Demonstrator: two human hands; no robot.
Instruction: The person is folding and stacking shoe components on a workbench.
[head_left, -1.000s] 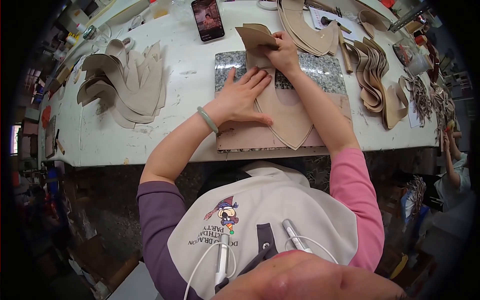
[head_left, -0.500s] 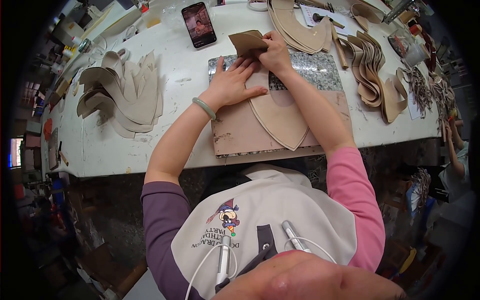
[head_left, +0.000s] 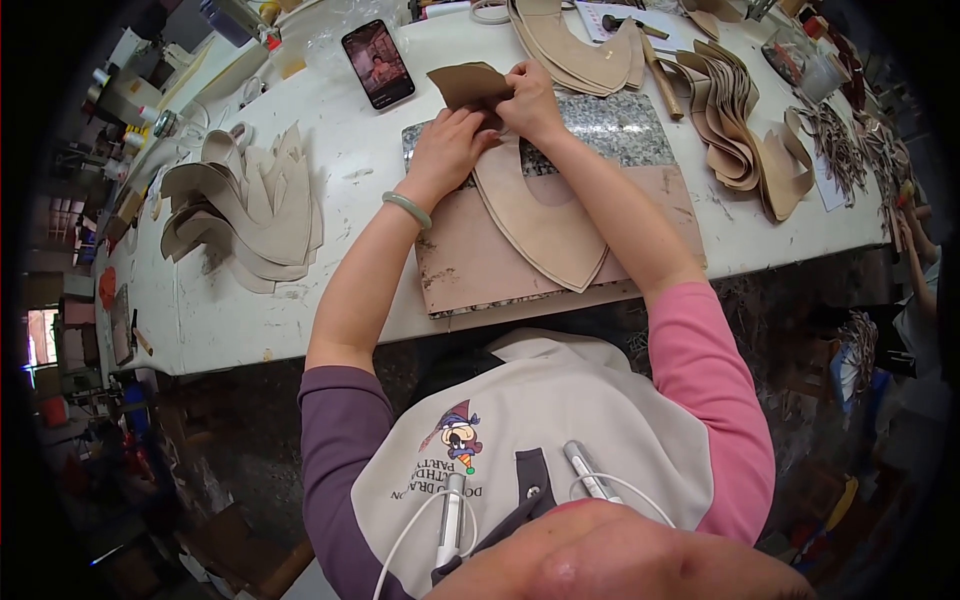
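A curved, tan leather piece [head_left: 545,232] with a pointed near end lies over a pinkish board [head_left: 450,265] and a speckled granite slab [head_left: 625,125]. Its far end is turned up, showing a darker brown face [head_left: 462,84]. My right hand [head_left: 532,102] is closed on the right edge of that raised end, thumb and fingers pinching it. At the fold, my left hand [head_left: 447,148] bends its fingers in against the leather, thumb drawn close to them. Both hands partly hide the fold, so its underside does not show.
Stacked leather pieces lie at left [head_left: 250,210], far middle [head_left: 575,50] and right [head_left: 722,120]. A phone [head_left: 378,65] stands beyond my left hand. A hammer [head_left: 662,82] lies right of the slab. Bundled strips [head_left: 835,150] lie farther right. Another person's arm [head_left: 918,255] shows at the right rim.
My left hand has gone from lying flat with fingers spread to curled in at the fold, thumb drawn toward the fingers. My right hand still grips the raised end. The whole view has shifted slightly.
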